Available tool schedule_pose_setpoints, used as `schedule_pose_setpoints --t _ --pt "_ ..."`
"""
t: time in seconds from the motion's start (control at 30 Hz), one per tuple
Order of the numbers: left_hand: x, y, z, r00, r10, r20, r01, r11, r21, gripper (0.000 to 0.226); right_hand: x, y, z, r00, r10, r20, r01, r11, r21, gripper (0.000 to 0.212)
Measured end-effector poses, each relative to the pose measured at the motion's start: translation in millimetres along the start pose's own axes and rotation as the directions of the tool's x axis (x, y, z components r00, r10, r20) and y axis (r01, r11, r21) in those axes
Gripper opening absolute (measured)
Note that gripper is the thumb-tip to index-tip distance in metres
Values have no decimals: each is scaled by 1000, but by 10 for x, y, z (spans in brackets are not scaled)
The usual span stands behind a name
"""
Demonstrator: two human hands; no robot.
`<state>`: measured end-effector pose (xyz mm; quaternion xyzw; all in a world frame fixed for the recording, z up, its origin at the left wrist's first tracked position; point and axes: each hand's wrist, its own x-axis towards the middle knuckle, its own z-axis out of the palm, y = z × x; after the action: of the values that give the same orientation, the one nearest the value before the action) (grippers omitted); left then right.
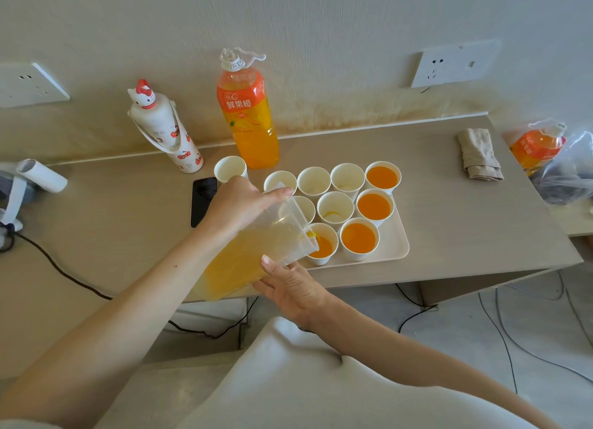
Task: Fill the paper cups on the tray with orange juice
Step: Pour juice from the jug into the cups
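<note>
tray (395, 242): cream
paper cups (313, 180): white, those at the tray's right end filled orange
juice bottle (248, 114): orange, behind the tray
flask (167, 130): white, red prints
phone (202, 201): black

Paper cups (335, 204) visible: ten, nine on one tray (396, 246). Juice bottles (253, 120): two. Pitcher (256, 255): one. Phone (202, 201): one. Cloth (479, 154): one.

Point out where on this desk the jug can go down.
Bare desk lies right of the tray, up to the folded cloth, and left of the phone. It is crowded behind the tray's left end: juice bottle, lone cup, kitten flask.
</note>
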<state>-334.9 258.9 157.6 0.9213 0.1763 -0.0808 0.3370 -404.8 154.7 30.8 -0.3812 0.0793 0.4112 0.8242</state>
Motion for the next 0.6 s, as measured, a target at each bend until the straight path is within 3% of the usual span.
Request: schedule_pose_setpoints --t 0.6 --pt "-2 16 -4 1000 2 -13 -1 1000 11 67 18 15 1 1000 -5 4 5 999 43 118"
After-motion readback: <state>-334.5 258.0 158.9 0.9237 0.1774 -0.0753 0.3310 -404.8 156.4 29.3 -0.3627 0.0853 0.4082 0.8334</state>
